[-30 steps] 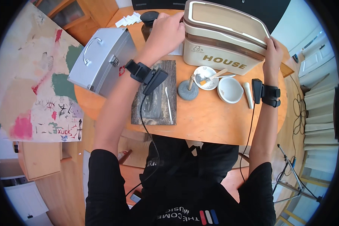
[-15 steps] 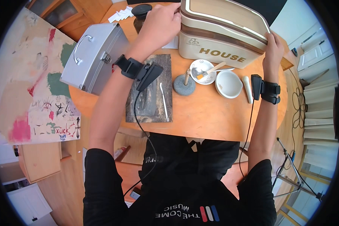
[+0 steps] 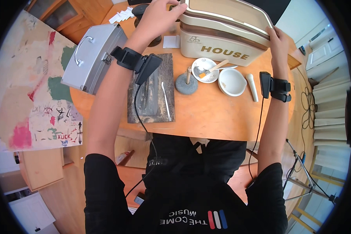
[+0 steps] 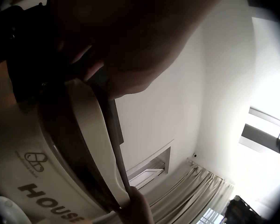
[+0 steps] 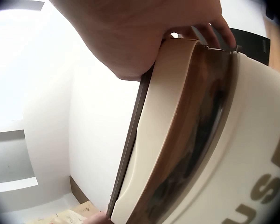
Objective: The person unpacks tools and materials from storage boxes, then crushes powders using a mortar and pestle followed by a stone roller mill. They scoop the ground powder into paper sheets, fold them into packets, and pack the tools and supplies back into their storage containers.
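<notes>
A cream storage box (image 3: 214,41) with a brown band and the word HOUSE stands at the back of the table. My left hand (image 3: 158,19) holds the left end of its lid, thumb close on the upper edge; in the left wrist view the fingers reach behind that end and are partly in shadow. At the lid's other end, my right hand (image 3: 279,43) grips the corner. The right wrist view shows that hand's fingers (image 5: 214,32) wrapped over the end of the cream lid (image 5: 170,79), above the see-through brown band.
Before the box lie a white dish (image 3: 199,64) with a brush (image 3: 214,69), a white mortar (image 3: 232,82), a pestle (image 3: 252,87) and a grey stone with a wooden handle (image 3: 186,84). Leftward are a dark slab (image 3: 134,105), white spatula (image 3: 165,100), silver case (image 3: 89,58) and dark jar (image 3: 138,11).
The head view has shifted, so the table things appear higher and further left. Both hands stay at the box's ends; the left hand's fingers look a little more spread.
</notes>
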`<state>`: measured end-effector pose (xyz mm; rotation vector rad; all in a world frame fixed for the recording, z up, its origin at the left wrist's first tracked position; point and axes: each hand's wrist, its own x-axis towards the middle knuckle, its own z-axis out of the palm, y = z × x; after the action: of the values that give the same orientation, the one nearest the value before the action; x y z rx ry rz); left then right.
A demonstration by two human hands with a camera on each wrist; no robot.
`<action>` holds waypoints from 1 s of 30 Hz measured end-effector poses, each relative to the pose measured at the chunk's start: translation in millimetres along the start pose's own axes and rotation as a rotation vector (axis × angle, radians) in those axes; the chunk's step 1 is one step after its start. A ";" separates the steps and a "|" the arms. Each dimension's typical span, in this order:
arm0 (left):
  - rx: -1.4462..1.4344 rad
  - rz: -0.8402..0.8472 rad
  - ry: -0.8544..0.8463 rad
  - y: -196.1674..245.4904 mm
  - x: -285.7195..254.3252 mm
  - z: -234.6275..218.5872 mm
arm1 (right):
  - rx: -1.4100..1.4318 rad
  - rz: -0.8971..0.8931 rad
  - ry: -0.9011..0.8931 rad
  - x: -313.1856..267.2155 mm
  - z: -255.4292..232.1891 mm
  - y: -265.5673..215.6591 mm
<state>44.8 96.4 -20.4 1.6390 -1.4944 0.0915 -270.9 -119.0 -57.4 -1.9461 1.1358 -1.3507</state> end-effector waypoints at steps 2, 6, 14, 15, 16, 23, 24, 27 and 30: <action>-0.211 -0.126 -0.040 -38.4 -2.5 8.3 | 0.143 0.111 0.041 -5.7 2.9 -3.2; -0.797 -0.599 -0.060 -43.5 -9.7 10.1 | 0.407 0.328 -0.028 -13.3 5.9 -6.6; -0.999 -0.482 0.054 -13.2 1.1 21.7 | 0.625 0.324 0.135 -16.1 17.3 -7.6; -1.002 -0.477 0.054 -14.0 3.2 25.4 | 0.599 0.306 0.132 -16.9 16.5 -10.0; -1.019 -0.500 0.005 -15.9 4.5 29.7 | 0.597 0.301 0.134 -17.1 16.3 -9.4; -0.798 -0.475 0.219 1.6 -2.3 44.6 | 0.518 0.303 0.085 -21.8 11.8 -8.9; -1.002 -0.578 0.127 -7.9 -1.0 45.3 | 0.539 0.314 0.096 -23.7 13.8 -11.9; -1.153 -0.692 0.044 -13.2 1.1 44.4 | 0.571 0.284 0.075 -28.1 14.4 -20.7; -0.930 -0.662 -0.050 -11.8 -2.1 46.7 | 0.509 0.294 0.082 -28.7 14.3 -16.6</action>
<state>31.3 67.0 -56.1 1.2444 -0.7385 -0.8795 -256.4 -86.6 -64.2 -1.3202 0.9504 -1.3981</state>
